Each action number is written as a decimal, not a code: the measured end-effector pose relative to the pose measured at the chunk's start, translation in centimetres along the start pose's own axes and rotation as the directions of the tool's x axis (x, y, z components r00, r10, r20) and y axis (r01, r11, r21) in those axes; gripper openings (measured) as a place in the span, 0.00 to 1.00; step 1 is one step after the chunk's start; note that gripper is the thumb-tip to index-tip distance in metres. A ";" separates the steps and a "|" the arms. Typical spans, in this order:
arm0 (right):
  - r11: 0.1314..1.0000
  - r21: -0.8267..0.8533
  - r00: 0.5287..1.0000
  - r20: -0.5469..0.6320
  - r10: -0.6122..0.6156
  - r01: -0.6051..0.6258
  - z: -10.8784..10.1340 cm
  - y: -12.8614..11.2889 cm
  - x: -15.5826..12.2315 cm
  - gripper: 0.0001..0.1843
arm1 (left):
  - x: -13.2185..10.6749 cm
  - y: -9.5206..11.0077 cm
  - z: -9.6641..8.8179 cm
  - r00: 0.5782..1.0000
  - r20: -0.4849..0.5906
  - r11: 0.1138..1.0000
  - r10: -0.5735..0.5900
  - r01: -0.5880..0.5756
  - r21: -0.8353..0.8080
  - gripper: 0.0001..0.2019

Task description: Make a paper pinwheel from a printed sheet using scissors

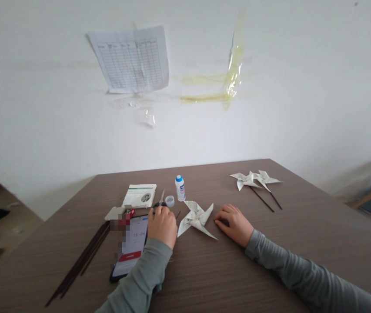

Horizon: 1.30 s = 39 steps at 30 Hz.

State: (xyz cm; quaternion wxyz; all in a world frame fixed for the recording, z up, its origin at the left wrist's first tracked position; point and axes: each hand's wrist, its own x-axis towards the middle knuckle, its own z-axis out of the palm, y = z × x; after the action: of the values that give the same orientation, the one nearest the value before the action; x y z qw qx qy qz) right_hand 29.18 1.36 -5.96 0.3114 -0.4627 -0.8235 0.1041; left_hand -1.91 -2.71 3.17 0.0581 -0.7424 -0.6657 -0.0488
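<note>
A white paper pinwheel (196, 218) lies on the brown table (270, 261) between my hands. My left hand (162, 226) rests with fingers curled at the edge of a phone (131, 248), its fingertips by the handles of a pair of scissors (161, 201); I cannot see anything gripped. My right hand (234, 224) lies palm down to the right of the pinwheel, fingers bent loosely on the table, holding nothing.
A small glue bottle (180, 188), a tape roll (170, 201) and a booklet (139, 195) sit behind the hands. Dark thin sticks (81, 261) lie at the left. Two more pinwheels on sticks (257, 180) lie at the back right. A paper sheet (129, 58) hangs on the wall.
</note>
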 end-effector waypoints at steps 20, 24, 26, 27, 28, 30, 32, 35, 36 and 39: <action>0.984 -0.029 0.968 0.175 0.180 -0.178 -0.9 -4.4 7.2 0.24 | -0.9 -3.9 2.4 0.995 0.075 0.987 -0.064 0.074 -0.141 0.11; 0.945 -0.127 0.885 0.331 0.327 -0.302 -0.7 -6.3 9.0 0.27 | -1.1 -3.9 2.1 0.993 0.093 0.984 -0.071 0.086 -0.159 0.09; 0.939 -0.136 0.871 0.351 0.343 -0.315 -0.5 -6.6 9.5 0.25 | -1.2 -3.9 2.0 0.993 0.098 0.982 -0.067 0.083 -0.168 0.08; 0.939 -0.135 0.870 0.354 0.343 -0.316 -0.3 -6.6 9.6 0.24 | -1.2 -3.9 2.0 0.993 0.099 0.982 -0.067 0.083 -0.171 0.08; 0.939 -0.134 0.870 0.354 0.343 -0.315 -0.2 -6.5 9.8 0.21 | -1.2 -4.0 2.1 0.993 0.098 0.981 -0.068 0.084 -0.174 0.07; 0.942 -0.127 0.874 0.353 0.335 -0.310 0.2 -6.3 9.8 0.14 | -1.1 -4.0 2.2 0.993 0.094 0.980 -0.070 0.086 -0.182 0.07; 0.948 -0.111 0.885 0.340 0.318 -0.298 0.6 -6.0 9.7 0.10 | -1.1 -4.0 2.4 0.994 0.086 0.978 -0.066 0.081 -0.190 0.07; 0.959 -0.073 0.908 0.310 0.281 -0.272 0.8 -5.4 9.2 0.09 | -1.1 -4.0 2.7 0.996 0.057 0.977 -0.064 0.074 -0.198 0.10; 0.963 -0.060 0.916 0.299 0.268 -0.263 0.8 -5.2 9.0 0.09 | -1.1 -4.0 2.9 0.997 0.045 0.977 -0.062 0.070 -0.202 0.12; 0.973 -0.030 0.939 0.256 0.228 -0.228 0.6 -4.6 8.2 0.08 | -1.1 -4.1 3.2 0.998 0.028 0.974 -0.049 0.054 -0.219 0.13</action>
State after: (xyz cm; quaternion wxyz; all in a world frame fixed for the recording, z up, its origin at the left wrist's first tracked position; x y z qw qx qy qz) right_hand 22.56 5.68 -0.91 0.1874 -0.5375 -0.7978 0.1988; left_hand -6.16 -2.88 -0.04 -0.0331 -0.7271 -0.6759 -0.1151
